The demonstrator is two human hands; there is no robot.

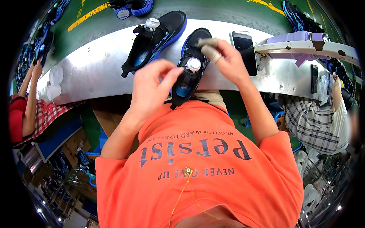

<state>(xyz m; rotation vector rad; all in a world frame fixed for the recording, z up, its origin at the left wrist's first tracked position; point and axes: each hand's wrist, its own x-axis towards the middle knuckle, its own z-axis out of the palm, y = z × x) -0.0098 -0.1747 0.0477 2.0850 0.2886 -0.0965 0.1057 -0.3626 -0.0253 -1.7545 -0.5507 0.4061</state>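
Note:
A black shoe [192, 42] with a blue sole edge and a white round dial [193, 64] on its tongue lies at the near edge of the metal bench, heel toward me. My left hand [152, 85] is closed beside the dial, thumb and forefinger brought together; anything between them is too small to make out. On the shoe's right side, near the laces, is my right hand [227, 60], its thumb and forefinger in beige finger covers [210, 52] and pinched close; whatever they grip is hidden. A matching shoe [159, 36] with a white dial rests left of it.
The metal bench [102, 60] curves across the view. To the right are a phone [247, 53], a chipped white bar [304, 48] and a lilac bottle [291, 37]. Clear plastic cups [56, 75] stand left. Co-workers sit at both sides, and more shoes [131, 7] lie beyond.

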